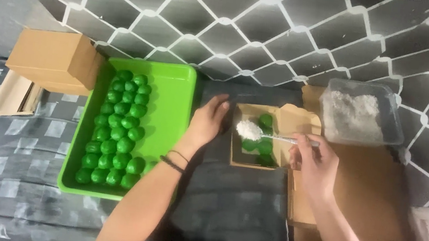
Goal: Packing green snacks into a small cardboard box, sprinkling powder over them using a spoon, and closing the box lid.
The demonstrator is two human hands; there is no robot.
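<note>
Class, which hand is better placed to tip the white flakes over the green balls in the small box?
Right hand: it holds the loaded spoon above the box; the left hand only steadies it.

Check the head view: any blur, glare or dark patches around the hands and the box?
Head view: soft all over, green balls blend together; spoon heap of white flakes nearly blown out; mild sheen on tray floor; dark, low-detail mat beneath left hand and box; right hand slightly smeared; bright wash at lower right edge.
</note>
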